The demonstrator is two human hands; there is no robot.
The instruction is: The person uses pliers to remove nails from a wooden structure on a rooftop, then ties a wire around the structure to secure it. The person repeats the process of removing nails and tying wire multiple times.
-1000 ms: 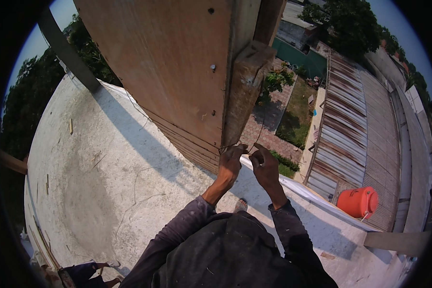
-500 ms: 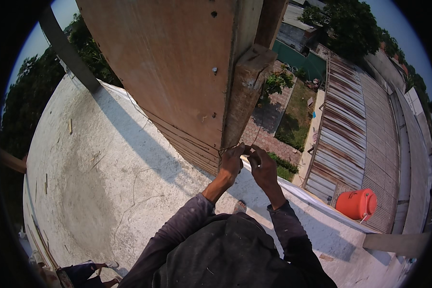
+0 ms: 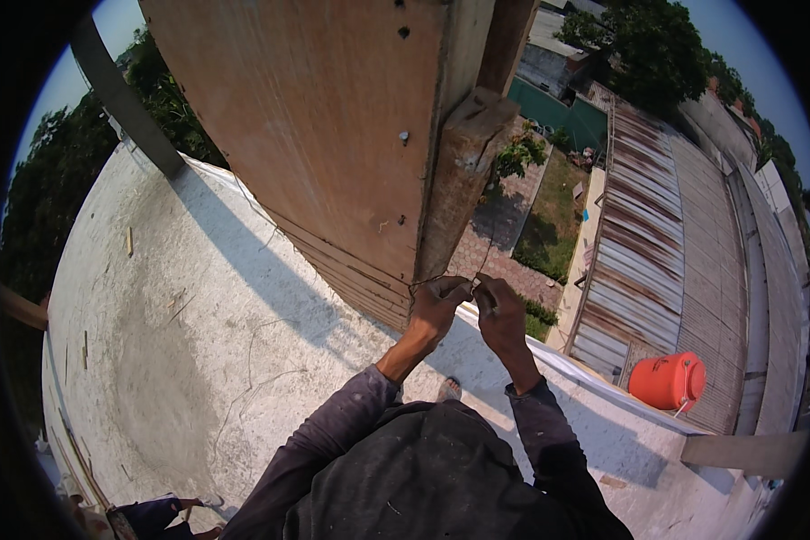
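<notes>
A tall brown plywood formwork panel [image 3: 306, 135] stands before me, with a rough timber batten [image 3: 463, 171] along its right edge. Several thin strands, apparently wire, cross the panel's lower part. At the bottom right corner, my left hand [image 3: 432, 313] pinches a thin dark wire [image 3: 422, 282] beside the timber. Close by on the right, my right hand [image 3: 502, 315] is closed, thumb and fingertips together on what looks like the wire's other end [image 3: 487, 255], which sticks up past them. The fingertips of both hands nearly meet; the exact grip is too small to make out.
The pale concrete slab [image 3: 252, 378] ends in an edge just past my hands, with a garden and corrugated roof [image 3: 634, 243] far below. A red cooler jug [image 3: 668, 382] stands near that edge. A grey column [image 3: 126, 99] rises left; another person [image 3: 157, 517] shows lower left.
My right hand has shifted slightly right and down, its fingers drawing a little away from the left. My left hand stays at the corner, its fingers slightly re-placed.
</notes>
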